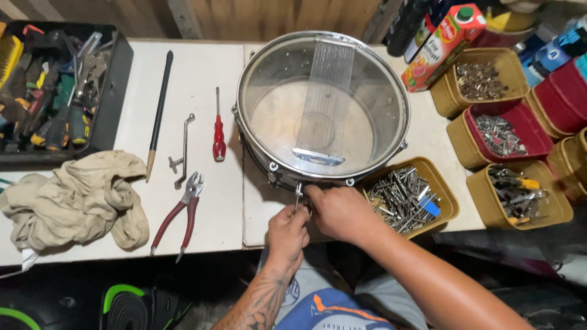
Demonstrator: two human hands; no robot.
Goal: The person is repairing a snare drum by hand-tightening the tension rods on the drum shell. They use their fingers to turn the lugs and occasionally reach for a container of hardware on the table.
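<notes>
Your left hand (287,231) is closed around a small metal key (298,195) at the near rim of the drum (322,104), which stands on the white table (202,67). Your right hand (339,211) is curled against the rim beside it; whether it holds something, I cannot tell. Pliers (182,211) lie to the left.

The right hand (342,212) covers the drum (322,107) rim's near edge, and what the left hand (287,235) pinches is too small to tell. The toolbox (58,91) and the red tubs (565,98) run off the edges.
</notes>
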